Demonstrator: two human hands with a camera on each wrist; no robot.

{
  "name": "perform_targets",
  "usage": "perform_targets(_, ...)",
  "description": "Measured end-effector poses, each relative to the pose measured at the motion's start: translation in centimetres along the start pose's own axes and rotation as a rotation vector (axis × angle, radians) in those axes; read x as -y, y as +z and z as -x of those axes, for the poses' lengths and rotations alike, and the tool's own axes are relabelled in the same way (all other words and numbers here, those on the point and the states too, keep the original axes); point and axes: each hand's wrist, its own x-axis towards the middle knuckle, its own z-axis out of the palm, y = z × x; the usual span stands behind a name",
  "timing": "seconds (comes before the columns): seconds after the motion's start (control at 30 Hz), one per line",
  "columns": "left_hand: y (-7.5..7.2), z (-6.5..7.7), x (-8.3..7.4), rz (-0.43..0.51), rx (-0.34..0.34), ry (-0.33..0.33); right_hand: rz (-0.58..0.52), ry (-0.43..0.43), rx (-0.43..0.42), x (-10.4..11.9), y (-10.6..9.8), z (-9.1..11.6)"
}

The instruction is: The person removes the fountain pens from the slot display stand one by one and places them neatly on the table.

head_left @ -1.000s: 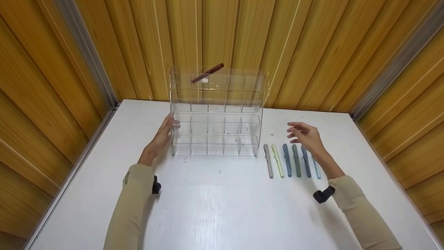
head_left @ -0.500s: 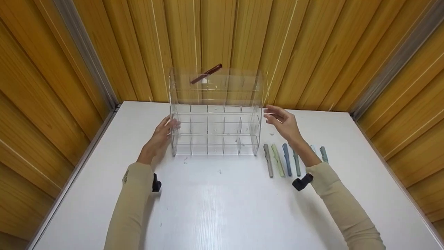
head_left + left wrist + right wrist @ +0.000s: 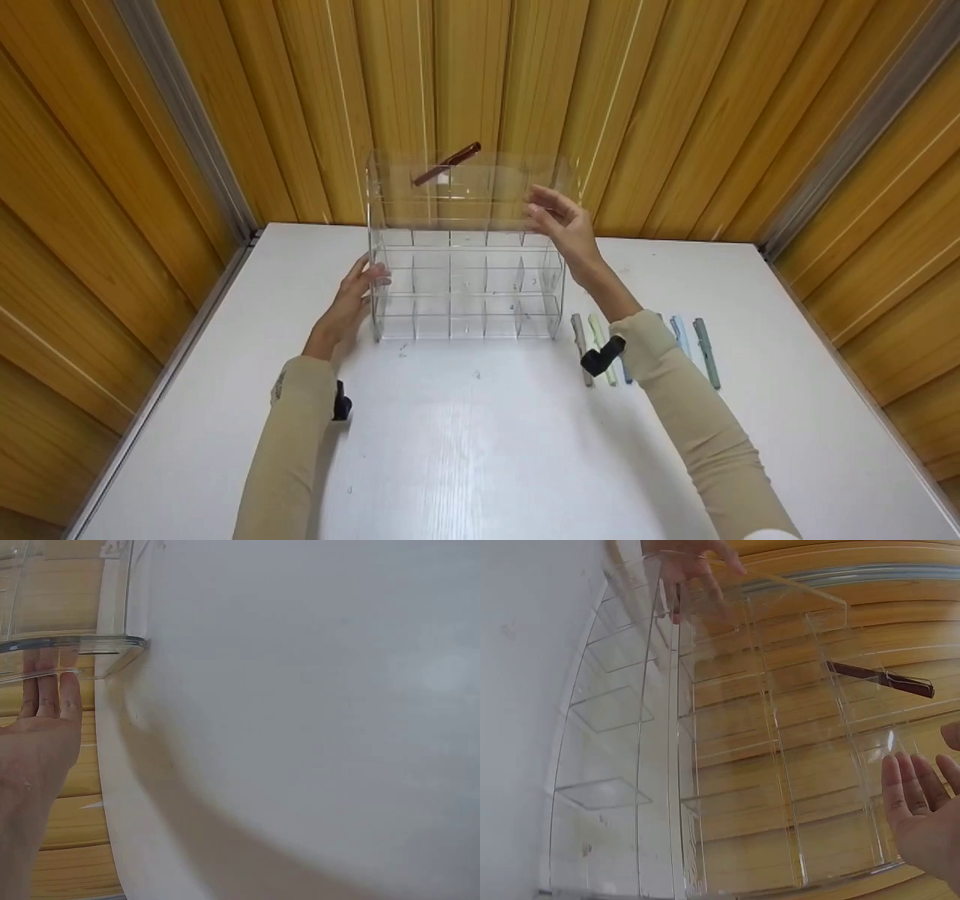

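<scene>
A clear acrylic tiered organizer (image 3: 466, 281) with several compartments stands on the white table. A dark red pen (image 3: 448, 163), also visible in the right wrist view (image 3: 881, 679), leans tilted in its upper tier. My left hand (image 3: 350, 300) rests against the organizer's left side, its fingers (image 3: 46, 694) seen straight through the clear panel in the left wrist view. My right hand (image 3: 566, 229) is held up at the organizer's upper right, fingers extended and nothing in them. Whether it touches the organizer I cannot tell.
Right of the organizer lies a row of pens, among them a grey pen (image 3: 581, 349), a light blue pen (image 3: 680, 334) and a green pen (image 3: 706, 352). My right forearm hides part of the row. A wood-patterned wall (image 3: 480, 75) rises behind the table.
My right hand has moved left and away from me, from above the pens to the organizer's upper right. My left hand and the red pen stay in place.
</scene>
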Motion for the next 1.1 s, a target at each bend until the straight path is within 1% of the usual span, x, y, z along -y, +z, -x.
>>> perform_targets(0.07, 0.0, 0.1, 0.0, 0.004, -0.001, -0.003, -0.064, 0.000, -0.006, -0.1, 0.8, -0.6)
perform_targets(0.17, -0.1, 0.3, 0.2, 0.008, 0.009, -0.007, -0.127, -0.005, -0.018, 0.0, 1.8, -1.4)
perform_targets(0.33, 0.0, 0.6, 0.3, -0.037, 0.018, -0.002, -0.178, -0.036, -0.036, 0.5, 3.0, -2.2)
perform_targets(0.47, 0.3, 0.7, 0.3, -0.054, 0.004, -0.002, -0.182, -0.040, -0.049, 0.9, 3.7, -2.8)
perform_targets(0.6, 0.8, 1.0, 0.4, -0.052, 0.005, -0.023, -0.189, -0.013, -0.056, 1.3, 4.2, -3.6)
perform_targets(0.7, 1.1, 1.2, 0.6, -0.049, 0.008, -0.043, -0.208, 0.003, -0.045, 1.6, 4.8, -4.1)
perform_targets(0.8, 1.4, 1.4, 0.9, -0.051, 0.014, -0.049, -0.214, 0.022, -0.031, 1.7, 5.5, -4.4)
perform_targets(0.93, 1.5, 1.7, 1.0, -0.053, 0.022, -0.035, -0.198, 0.064, -0.008, 1.6, 6.5, -4.5)
perform_targets(1.1, 0.8, 2.2, 0.7, -0.052, 0.021, -0.008, -0.176, 0.100, 0.007, 1.6, 8.5, -5.2)
